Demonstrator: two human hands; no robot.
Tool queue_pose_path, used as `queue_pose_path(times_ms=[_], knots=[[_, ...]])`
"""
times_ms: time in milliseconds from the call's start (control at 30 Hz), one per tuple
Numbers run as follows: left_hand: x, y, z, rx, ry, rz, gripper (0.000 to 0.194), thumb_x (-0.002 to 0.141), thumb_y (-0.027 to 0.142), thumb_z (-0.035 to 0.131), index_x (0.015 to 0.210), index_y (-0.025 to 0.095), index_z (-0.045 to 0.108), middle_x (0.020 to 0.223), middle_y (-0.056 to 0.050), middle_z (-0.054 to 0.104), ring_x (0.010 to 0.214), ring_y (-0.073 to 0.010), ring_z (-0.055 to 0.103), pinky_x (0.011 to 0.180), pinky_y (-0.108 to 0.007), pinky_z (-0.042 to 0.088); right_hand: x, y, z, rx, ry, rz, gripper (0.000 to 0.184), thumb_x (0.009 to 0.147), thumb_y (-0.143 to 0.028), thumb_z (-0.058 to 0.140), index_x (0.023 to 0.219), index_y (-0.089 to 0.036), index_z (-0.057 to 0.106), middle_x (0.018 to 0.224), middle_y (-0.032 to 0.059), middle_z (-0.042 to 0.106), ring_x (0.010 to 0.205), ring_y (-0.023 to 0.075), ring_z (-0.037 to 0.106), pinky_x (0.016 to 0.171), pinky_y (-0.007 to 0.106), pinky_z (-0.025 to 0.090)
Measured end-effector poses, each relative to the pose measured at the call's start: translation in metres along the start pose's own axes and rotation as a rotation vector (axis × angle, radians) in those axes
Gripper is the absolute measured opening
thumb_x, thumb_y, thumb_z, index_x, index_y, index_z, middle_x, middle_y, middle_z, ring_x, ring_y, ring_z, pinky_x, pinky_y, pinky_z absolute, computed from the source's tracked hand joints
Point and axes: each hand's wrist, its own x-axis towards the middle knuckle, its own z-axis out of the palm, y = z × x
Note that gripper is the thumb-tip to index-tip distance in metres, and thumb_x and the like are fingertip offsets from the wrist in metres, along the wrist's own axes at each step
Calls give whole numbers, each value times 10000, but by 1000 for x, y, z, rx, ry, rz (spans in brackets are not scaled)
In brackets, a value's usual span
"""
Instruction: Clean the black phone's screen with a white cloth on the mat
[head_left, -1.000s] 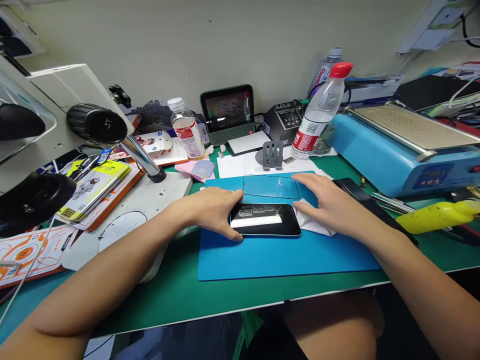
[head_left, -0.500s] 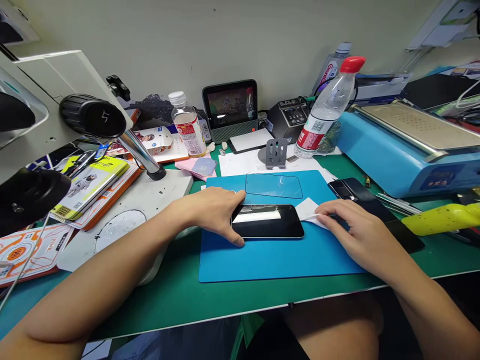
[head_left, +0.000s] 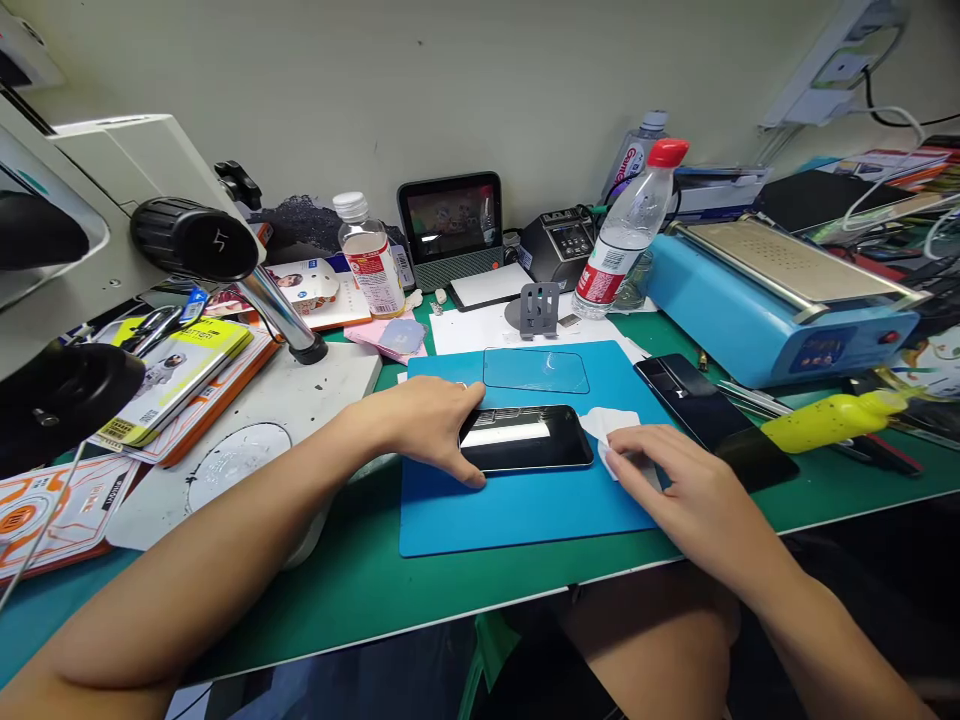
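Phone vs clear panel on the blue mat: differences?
The phone is glossy black and opaque; the clear panel shows the blue mat inside its dark outline. The left hand holds the phone's left end; the panel is ungripped. The phone lies in front, the panel behind it. Both are rounded rectangles lying flat, long sides running across the mat.

Glossy black across the phone [head_left: 525, 440], centre frame, smooth as glass; matt blue mat [head_left: 487, 517] beneath; just right, a crumpled wipe [head_left: 609, 422], perhaps paper; at left, a polished metal post [head_left: 283, 308] gleams.
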Motion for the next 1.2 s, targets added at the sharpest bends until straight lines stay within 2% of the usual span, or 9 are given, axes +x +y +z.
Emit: queue_pose_path(times_ms=[67, 200, 533, 767, 1200], knots=[[0, 0, 1, -3, -1, -2, 711, 702, 821, 642, 1049, 215, 509, 974, -95, 701, 807, -299, 653, 585, -346, 383, -4, 1, 6, -31, -2, -56, 158, 982, -375, 585, 965, -267, 700, 1038, 65, 764, 994, 278, 714, 851, 426, 578], [0, 0, 1, -11, -18, -9, 736, 684, 854, 636, 1032, 221, 497, 926, -79, 688, 790, -292, 642, 582, -342, 374, -12, 3, 11, -71, 24, -102, 176, 975, -360, 620, 1063, -252, 727, 1136, 86, 757, 1089, 291, 696, 920, 456, 572], [-1, 3, -1, -7, -57, -10, 747, 678, 864, 634, 1035, 223, 494, 935, -89, 694, 812, -301, 652, 599, -340, 383, -20, -1, 16, -60, 143, -74, 158, 985, -283, 599, 993, -278, 756, 1081, 73, 772, 1045, 289, 713, 922, 489, 584], [-1, 2, 1, -5, -41, 15, 743, 690, 847, 641, 1067, 221, 513, 951, -94, 696, 835, -308, 662, 607, -339, 403, -18, -1, 16, -76, 118, -67, 179, 976, -329, 603, 981, -266, 771, 1081, 87, 775, 1028, 302, 712, 869, 481, 597], [-3, 2, 0, -3, -38, 25, 732, 702, 831, 643, 1087, 220, 526, 939, -90, 696, 816, -304, 649, 613, -342, 398, -16, -6, 16, -36, 141, -20, 210, 970, -355, 595, 949, -287, 793, 1063, 82, 785, 1014, 312, 720, 877, 505, 599]])
